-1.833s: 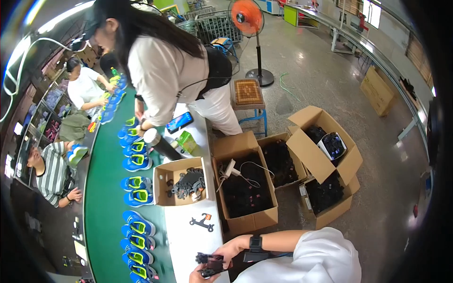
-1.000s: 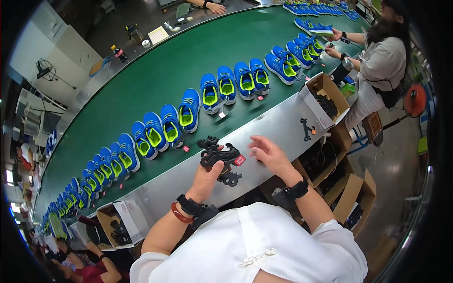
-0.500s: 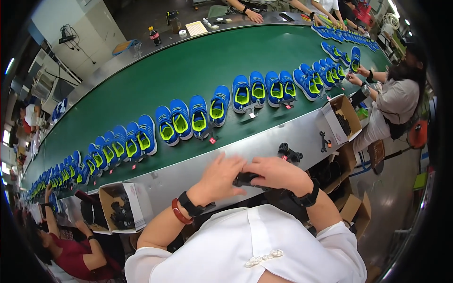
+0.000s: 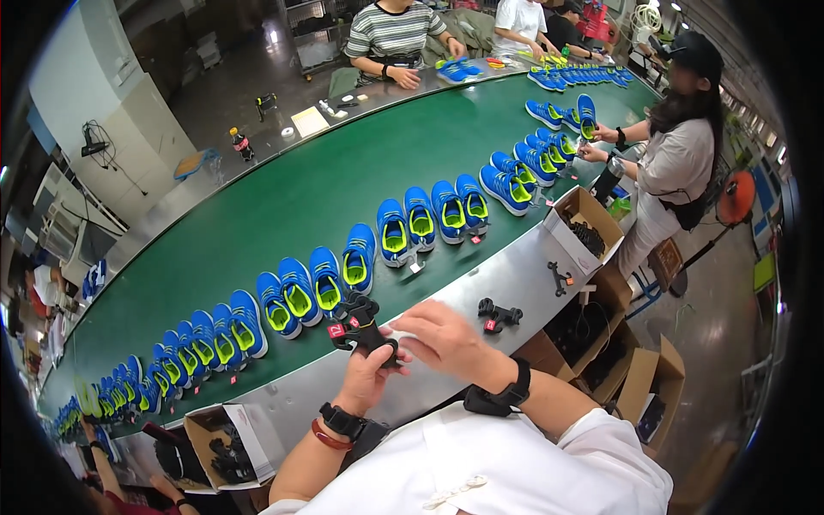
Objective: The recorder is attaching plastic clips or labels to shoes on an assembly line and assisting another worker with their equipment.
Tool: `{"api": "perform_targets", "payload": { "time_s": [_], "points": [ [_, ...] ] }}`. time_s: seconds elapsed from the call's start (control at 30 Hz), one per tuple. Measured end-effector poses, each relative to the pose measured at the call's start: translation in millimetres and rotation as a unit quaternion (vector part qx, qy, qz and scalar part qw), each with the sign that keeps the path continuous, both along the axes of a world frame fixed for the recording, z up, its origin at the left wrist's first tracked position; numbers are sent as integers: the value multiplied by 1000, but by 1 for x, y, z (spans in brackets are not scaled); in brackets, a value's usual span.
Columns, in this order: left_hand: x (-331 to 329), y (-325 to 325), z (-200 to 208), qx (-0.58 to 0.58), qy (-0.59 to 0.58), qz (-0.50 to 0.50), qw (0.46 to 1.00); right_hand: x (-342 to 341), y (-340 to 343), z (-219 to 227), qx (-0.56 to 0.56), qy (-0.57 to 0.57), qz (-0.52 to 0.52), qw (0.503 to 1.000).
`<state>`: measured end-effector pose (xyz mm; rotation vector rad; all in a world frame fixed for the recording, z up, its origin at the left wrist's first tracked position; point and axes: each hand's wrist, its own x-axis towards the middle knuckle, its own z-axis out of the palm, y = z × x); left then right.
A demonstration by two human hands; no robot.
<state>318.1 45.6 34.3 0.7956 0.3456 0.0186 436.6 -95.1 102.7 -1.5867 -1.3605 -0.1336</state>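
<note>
My left hand is closed around a small stack of black plastic shoe hangers, held upright over the metal edge of the table. Red size tags hang from the hangers. Just to the right, my right hand has its fingers bent and pinched close beside the stack; what is between them, if anything, does not show clearly. Behind the hangers stand blue sneakers with lime-green linings, in a long row on the green belt. More black hangers lie on the metal edge to my right.
A carton of black hangers stands at the near left, another carton at the right. A co-worker on the right holds a blue sneaker. Other people work along the far side. Open cardboard boxes sit below the edge.
My hands have come apart, and the hanger stack is now raised in my left hand. My view has shifted, showing more of the far side. The co-worker at right still holds a sneaker.
</note>
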Motion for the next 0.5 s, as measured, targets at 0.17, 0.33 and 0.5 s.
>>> {"api": "perform_targets", "payload": {
  "time_s": [0.17, 0.33, 0.5],
  "points": [
    [9, -23, 17, 27, -45, -39, 998, -10, -3, -19, 19, 53, 14, 998],
    [30, -31, 23, -13, -59, -74, 995, 5, -23, -24, 57, 46, -58, 996],
    [47, -45, 13, 32, 37, -53, 997, 21, -33, -30, 32, 156, -60, 985]
  ]
}}
